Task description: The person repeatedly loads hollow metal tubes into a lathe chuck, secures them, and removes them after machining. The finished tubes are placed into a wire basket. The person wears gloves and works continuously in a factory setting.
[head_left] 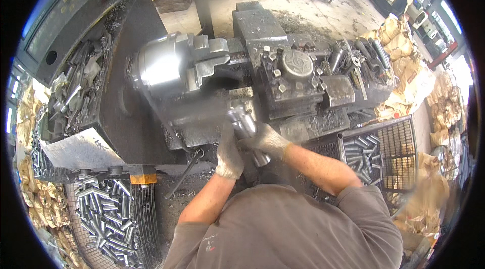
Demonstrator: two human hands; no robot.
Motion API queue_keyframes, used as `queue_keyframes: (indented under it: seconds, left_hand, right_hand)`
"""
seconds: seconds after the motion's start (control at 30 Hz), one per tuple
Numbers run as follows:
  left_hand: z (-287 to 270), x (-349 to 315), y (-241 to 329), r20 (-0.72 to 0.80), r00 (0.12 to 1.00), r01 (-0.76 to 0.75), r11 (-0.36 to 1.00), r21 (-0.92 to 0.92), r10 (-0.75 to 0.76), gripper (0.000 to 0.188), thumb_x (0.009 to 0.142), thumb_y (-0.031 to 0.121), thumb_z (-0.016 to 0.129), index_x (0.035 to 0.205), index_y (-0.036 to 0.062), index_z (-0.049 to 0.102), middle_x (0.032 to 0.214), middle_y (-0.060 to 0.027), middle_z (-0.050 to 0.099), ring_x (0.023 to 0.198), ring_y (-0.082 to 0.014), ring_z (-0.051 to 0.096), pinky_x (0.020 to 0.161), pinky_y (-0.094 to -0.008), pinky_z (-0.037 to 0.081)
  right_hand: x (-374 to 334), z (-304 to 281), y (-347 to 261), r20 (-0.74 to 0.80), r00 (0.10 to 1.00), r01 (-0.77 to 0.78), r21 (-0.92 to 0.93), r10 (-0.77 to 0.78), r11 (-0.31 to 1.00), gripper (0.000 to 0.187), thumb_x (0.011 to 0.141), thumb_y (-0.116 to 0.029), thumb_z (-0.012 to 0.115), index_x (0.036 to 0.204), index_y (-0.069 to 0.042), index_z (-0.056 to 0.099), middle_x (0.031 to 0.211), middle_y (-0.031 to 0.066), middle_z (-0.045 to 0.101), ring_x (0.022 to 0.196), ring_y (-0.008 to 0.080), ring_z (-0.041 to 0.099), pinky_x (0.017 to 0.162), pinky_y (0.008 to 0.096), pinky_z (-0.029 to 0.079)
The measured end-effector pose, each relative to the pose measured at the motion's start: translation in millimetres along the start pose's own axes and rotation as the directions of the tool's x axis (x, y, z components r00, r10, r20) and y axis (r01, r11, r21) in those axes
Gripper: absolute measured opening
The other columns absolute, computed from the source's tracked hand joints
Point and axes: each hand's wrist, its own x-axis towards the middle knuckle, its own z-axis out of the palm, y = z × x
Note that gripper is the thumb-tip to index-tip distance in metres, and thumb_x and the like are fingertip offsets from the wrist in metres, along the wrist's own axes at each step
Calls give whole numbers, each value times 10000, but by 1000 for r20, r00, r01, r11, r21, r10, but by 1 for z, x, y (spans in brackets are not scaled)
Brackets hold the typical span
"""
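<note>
My right hand [261,140], in a pale work glove, is closed around a shiny metal tube [243,122]. A second shiny length [261,158] shows below the glove; I cannot tell if it belongs to the same tube. My left hand [230,157], also gloved, is beside the tube, its fingertips smeared by motion. Above and to the left is the lathe chuck [164,64] with stepped jaws [209,54]. The tool post [295,67] with its round cap stands to the right, beyond my right hand. A blurred dark bar-like shape crosses below the chuck.
Wire baskets of metal tubes stand at lower left [106,218] and right [361,158]. Tools and shavings cover the machine's right end, near a wrench [359,76]. A thin rod [184,174] leans below the machine. Brown paper sacks [404,67] line the right side.
</note>
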Motion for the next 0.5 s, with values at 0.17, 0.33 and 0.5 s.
queue_keyframes:
  seconds: [0.17, 0.33, 0.5]
  left_hand:
    - [-19, 30, 14, -4, 926, 356, 868, 345, -378, 647, 1106, 505, 549, 1601, 93, 489, 1568, -149, 586, 1415, -320, 576, 1126, -509, 514]
    - [-23, 103, 23, 36, 951, 106, 431, 896, -308, 375, 1091, 290, 602, 1343, 14, 633, 1387, -227, 670, 1269, -278, 654, 1085, -447, 562]
    - [-27, 159, 29, 202, 970, -215, 93, 972, 132, 285, 1060, 215, 598, 1241, 24, 709, 1299, -198, 690, 1170, -297, 662, 1028, -429, 543]
  right_hand:
    - [-44, -38, -37, 38, 995, 98, -65, -95, 993, 746, 754, -372, 903, 1329, 36, 660, 1123, 215, 771, 1025, 283, 763, 935, 406, 599]
    - [-84, -122, -114, 140, 897, 422, 15, -419, 907, 804, 717, -222, 940, 1403, 4, 586, 1191, 161, 746, 1090, 238, 732, 963, 395, 589]
    - [-45, -193, -193, 35, 755, 625, -340, -655, 703, 595, 746, -150, 824, 1269, 67, 641, 1037, 198, 774, 926, 247, 782, 806, 390, 654]
